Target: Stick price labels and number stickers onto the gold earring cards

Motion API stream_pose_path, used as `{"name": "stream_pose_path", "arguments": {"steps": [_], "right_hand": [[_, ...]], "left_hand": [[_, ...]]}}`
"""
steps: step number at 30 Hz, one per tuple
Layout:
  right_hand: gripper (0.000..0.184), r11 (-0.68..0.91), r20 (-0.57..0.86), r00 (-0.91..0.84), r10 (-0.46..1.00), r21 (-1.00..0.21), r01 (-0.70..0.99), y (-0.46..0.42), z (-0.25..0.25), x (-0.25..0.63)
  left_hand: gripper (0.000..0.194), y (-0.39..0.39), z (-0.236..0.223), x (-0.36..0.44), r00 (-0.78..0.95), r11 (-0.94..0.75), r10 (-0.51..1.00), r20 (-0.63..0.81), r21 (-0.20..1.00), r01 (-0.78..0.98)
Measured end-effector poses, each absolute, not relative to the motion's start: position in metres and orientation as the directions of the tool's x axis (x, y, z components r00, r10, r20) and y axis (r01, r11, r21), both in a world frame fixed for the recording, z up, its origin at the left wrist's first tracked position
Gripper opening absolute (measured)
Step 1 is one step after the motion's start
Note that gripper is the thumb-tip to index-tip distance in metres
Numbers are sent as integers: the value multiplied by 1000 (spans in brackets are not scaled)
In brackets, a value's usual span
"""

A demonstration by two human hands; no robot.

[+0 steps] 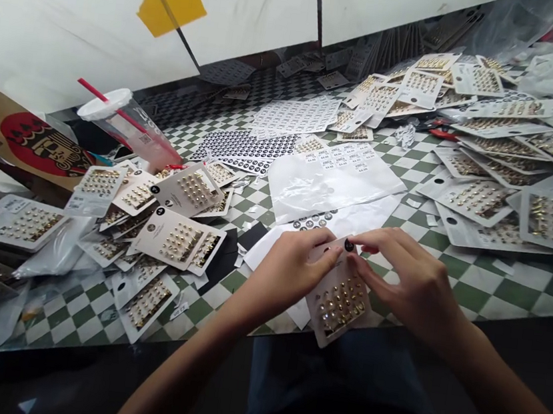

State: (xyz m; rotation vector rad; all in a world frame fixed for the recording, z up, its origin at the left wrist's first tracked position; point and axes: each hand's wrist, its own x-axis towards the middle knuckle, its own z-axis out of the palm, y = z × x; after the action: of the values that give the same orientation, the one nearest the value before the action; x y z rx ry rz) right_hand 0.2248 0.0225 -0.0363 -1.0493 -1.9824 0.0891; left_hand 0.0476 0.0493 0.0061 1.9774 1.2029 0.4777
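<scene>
A pale card of gold-coloured earrings [339, 305] tilts over the table's near edge, with rows of small studs on its lower half. My left hand [295, 260] grips its upper left side, thumb lying on the front. At the upper right corner, my right hand [411, 281] pinches the card with thumb and index finger beside a round black sticker [349, 245]. Just beyond my hands lie white label sheets [329, 186] with small printed price labels, and a strip of round black stickers [312, 221] partly under them.
Earring cards lie in a loose pile at left [172, 238] and a higher stack at right [484, 199]. A plastic cup with a red straw [132, 125] leans by a brown paper bag [37, 144]. A sticker sheet [248, 150] lies farther back on the checked tablecloth [225, 295].
</scene>
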Motion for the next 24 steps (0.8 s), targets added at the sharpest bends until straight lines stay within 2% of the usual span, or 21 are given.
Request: {"name": "stream_pose_path", "arguments": {"steps": [9,15,17,18,21,22,24], "right_hand": [[14,608,656,-259,709,-383,695,27,-39,220],[14,595,673,-247,697,-350,724,32,-38,215],[14,566,642,-199,741,-436,700,33,-37,216],[14,529,594,-154,790,-532,661,33,-37,217],[23,305,284,-111,952,-878,369,34,-34,221],[24,204,167,-158,973,-946,253,34,-33,223],[21,28,2,-264,965,-995,94,35,-30,226]], "left_hand": [[22,50,1,52,470,-280,880,-68,725,629],[20,55,-2,49,475,-259,877,-68,765,589],[20,57,-2,47,479,-243,874,-74,788,566],[20,58,-1,45,482,-236,873,-76,798,554],[20,62,-1,40,486,-228,872,-63,826,516],[21,62,-2,38,491,-228,869,-58,834,502],[22,63,-4,36,510,-246,859,-44,837,488]]}}
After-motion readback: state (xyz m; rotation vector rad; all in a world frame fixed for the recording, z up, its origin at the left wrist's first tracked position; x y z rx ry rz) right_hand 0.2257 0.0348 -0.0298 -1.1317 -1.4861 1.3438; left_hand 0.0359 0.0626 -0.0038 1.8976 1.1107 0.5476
